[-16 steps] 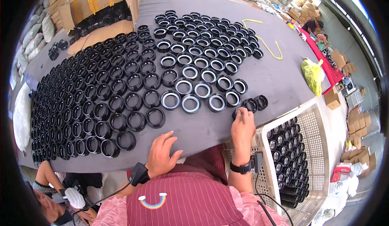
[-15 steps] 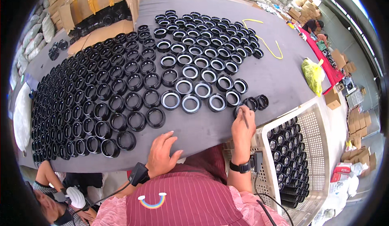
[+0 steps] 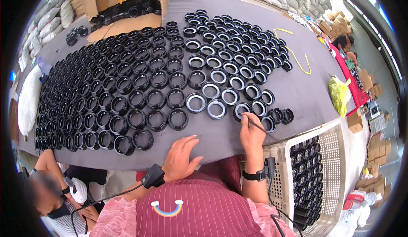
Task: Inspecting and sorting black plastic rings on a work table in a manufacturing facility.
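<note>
Beside black rings (image 3: 170,84), white crate (image 3: 335,139); right hand (image 3: 252,131) pinching thin stick (image 3: 254,121)

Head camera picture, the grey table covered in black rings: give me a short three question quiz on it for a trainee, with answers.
1. True or false: the right hand holds a thin dark stick-like tool near a black ring with a pale inner band.
2. Where is the left hand? A. flat on the grey table; B. inside the pale perforated plastic crate; C. lifting a ring.
3. Fill in: the crate at the person's right holds stacked black ____.

Key: 1 true; 2 A; 3 rings.
</note>
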Demonstrator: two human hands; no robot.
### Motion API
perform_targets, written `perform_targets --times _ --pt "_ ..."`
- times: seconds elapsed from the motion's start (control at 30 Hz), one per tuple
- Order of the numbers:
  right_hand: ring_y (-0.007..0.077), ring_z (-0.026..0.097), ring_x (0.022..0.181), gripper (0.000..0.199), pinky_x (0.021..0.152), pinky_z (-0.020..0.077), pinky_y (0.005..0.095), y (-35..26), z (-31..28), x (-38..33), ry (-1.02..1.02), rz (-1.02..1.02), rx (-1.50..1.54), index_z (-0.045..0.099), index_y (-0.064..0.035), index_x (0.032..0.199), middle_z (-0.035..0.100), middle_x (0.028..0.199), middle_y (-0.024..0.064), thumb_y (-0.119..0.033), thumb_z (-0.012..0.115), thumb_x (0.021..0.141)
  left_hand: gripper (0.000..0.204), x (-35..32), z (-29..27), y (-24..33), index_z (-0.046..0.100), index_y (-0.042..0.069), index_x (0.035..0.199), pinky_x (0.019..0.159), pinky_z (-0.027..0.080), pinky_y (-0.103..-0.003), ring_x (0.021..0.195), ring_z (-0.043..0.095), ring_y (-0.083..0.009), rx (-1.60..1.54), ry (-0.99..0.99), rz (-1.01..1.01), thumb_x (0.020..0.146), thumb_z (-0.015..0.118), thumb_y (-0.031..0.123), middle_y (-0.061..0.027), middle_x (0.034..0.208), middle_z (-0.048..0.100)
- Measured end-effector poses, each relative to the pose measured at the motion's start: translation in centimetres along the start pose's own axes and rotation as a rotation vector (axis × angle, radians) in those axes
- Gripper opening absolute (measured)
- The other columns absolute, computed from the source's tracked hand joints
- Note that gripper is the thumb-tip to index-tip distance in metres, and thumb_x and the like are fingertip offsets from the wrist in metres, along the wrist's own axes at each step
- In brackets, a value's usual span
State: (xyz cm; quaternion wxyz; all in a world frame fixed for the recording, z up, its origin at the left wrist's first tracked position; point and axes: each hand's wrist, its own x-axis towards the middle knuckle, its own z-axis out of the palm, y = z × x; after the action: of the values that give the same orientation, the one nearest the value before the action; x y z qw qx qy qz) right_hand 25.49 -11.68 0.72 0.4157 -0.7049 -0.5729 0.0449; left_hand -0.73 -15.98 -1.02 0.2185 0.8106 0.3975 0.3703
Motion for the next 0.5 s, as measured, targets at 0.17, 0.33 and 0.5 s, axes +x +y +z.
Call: perform_targets --times 0.17,0.33,0.5 --pt "0.0350 0.067 0.076 0.027 0.069 0.0509 0.0409 -1.7 -0.1 -1.9 -0.220 0.086 0.090 0.070 -0.0055 0.090 0.068 0.079 0.0166 -0.029 0.058 0.096 0.065 0.1 0.3 0.1 0.049 -0.002 0.131 0.102 0.043 -0.046 0.122 0.054 -0.0401 -0.056 0.001 -0.007 0.078 0.079 0.020 -0.0216 0.134 0.055" --pt "0.0335 0.069 0.074 0.025 0.065 0.0519 0.0380 -5.2 0.2 -4.8 -0.466 0.054 0.279 0.071 -0.0025 0.087 0.070 0.082 0.0174 -0.022 0.058 0.095 0.070 0.3 0.4 0.1 0.047 -0.001 0.133 0.103 0.041 -0.046 0.124 0.052 -0.0392 -0.069 -0.017 -0.037 0.076 0.081 0.021 -0.0211 0.136 0.054" --pt "0.0210 0.068 0.073 0.020 0.067 0.0520 0.0330 -5.3 0.5 -6.2 -0.510 0.099 0.578 0.070 0.0027 0.089 0.071 0.080 0.0126 -0.013 0.058 0.095 0.071 0.3 0.4 -0.2 0.050 0.002 0.131 0.102 0.041 -0.046 0.122 0.052 -0.0390 -0.079 -0.009 -0.023 0.071 0.083 0.022 -0.0207 0.138 0.051"
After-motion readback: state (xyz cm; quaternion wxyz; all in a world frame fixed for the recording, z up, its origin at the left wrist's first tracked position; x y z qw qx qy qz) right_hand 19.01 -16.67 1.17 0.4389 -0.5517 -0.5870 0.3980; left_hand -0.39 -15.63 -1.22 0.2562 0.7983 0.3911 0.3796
